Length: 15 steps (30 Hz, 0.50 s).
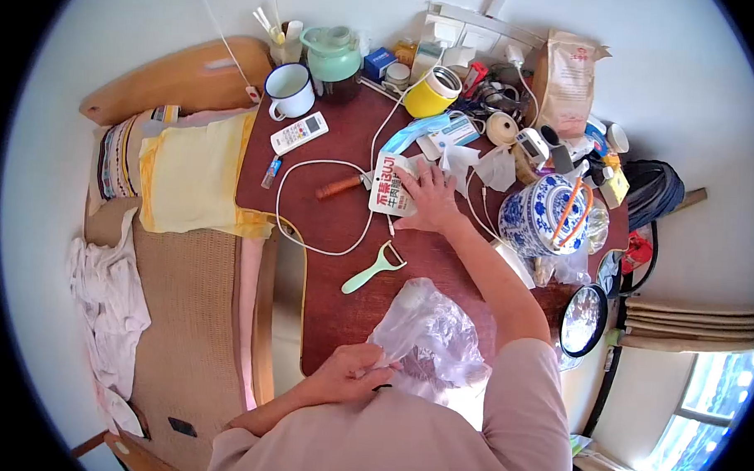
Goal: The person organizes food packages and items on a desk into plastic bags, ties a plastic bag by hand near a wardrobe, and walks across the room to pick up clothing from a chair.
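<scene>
My right hand (429,201) lies with its fingers spread on a white packet with red lettering (387,184), over the dark red table. Beside the packet, a knife's wooden handle (339,188) points left; its blade is mostly hidden. Near the table's front edge, my left hand (352,372) has its fingers closed on the edge of a clear plastic bag (430,329). What the bag holds is hard to make out. Between the two hands lies a pale green peeler (374,269). A white cable (280,200) loops around to the left of the packet.
An enamel mug (289,91), a green-lidded jug (331,59) and a yellow container (433,91) stand at the back. A remote (300,133) lies at the left. A blue-and-white pot (544,215) and a black-rimmed container (583,320) are at the right. A bed (183,312) adjoins the left side.
</scene>
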Each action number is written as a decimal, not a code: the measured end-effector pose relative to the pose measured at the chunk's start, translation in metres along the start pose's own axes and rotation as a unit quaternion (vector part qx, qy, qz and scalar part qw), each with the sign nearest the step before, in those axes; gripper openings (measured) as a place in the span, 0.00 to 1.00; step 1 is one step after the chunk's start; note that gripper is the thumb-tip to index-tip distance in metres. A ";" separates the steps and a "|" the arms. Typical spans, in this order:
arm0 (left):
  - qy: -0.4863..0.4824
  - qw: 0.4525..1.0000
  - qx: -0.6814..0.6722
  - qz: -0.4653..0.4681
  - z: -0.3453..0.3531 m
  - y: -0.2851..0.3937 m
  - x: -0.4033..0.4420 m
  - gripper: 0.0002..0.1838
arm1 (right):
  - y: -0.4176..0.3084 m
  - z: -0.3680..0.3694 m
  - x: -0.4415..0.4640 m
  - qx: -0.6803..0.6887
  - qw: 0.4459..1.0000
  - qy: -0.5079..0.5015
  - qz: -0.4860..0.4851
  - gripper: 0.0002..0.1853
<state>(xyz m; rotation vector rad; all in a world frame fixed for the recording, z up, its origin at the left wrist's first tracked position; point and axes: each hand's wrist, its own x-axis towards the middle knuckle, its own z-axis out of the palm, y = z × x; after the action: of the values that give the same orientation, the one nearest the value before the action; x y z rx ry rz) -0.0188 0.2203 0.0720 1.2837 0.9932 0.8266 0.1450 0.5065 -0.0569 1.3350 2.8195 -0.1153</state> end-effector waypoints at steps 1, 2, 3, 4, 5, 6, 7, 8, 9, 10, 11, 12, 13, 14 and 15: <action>0.007 1.000 0.009 -0.006 -0.003 0.003 0.003 0.09 | 0.001 -0.001 0.001 -0.002 1.000 0.007 -0.001 0.58; 0.012 1.000 0.018 -0.013 -0.005 0.003 0.005 0.11 | 0.003 -0.002 0.001 0.014 0.997 0.063 -0.030 0.48; 0.019 0.998 0.052 -0.008 -0.008 0.003 0.008 0.11 | 0.006 0.002 0.002 0.021 0.997 0.069 -0.034 0.44; 0.024 0.996 0.087 -0.003 -0.011 0.002 0.011 0.11 | 0.009 0.007 0.001 0.027 0.996 0.077 -0.036 0.41; 0.028 0.992 0.122 0.002 -0.013 0.002 0.013 0.12 | 0.009 0.012 -0.002 0.035 0.995 0.083 -0.037 0.38; 0.045 0.993 0.109 0.015 -0.012 0.000 0.016 0.11 | 0.007 0.009 -0.008 0.036 0.988 0.141 -0.045 0.28; 0.049 0.992 0.116 0.024 -0.013 0.002 0.019 0.10 | 0.009 0.012 -0.011 0.035 0.991 0.129 -0.032 0.27; 0.052 0.990 0.125 0.034 -0.015 0.005 0.022 0.10 | 0.012 0.015 -0.014 0.034 0.992 0.117 -0.018 0.26; 0.054 0.989 0.134 0.044 -0.016 0.009 0.023 0.09 | 0.013 0.013 -0.020 0.032 0.994 0.107 -0.003 0.25; 0.066 0.993 0.095 0.017 -0.014 0.013 0.023 0.08 | 0.018 0.007 -0.028 0.084 0.984 0.156 -0.018 0.22; 0.071 0.993 0.091 0.013 -0.014 0.007 0.023 0.07 | 0.023 0.001 -0.035 0.110 0.979 0.168 -0.017 0.21; 0.076 0.993 0.085 0.009 -0.015 -0.004 0.022 0.07 | 0.028 -0.005 -0.040 0.136 0.974 0.179 -0.016 0.19; 0.081 0.994 0.079 0.004 -0.015 -0.008 0.021 0.07 | 0.028 -0.015 -0.047 0.161 0.968 0.190 -0.015 0.18; 0.082 0.995 -0.021 -0.045 -0.013 -0.005 0.023 0.09 | 0.027 -0.025 -0.054 0.174 0.968 0.180 0.004 0.19; 0.068 0.987 -0.113 -0.095 -0.013 -0.011 0.024 0.13 | 0.027 -0.034 -0.061 0.202 0.963 0.177 0.022 0.19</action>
<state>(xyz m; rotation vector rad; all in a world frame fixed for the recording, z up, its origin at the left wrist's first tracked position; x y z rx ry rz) -0.0228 0.2460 0.0574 0.9352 1.0784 0.8599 0.2047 0.4793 -0.0215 1.6386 3.1823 -0.5302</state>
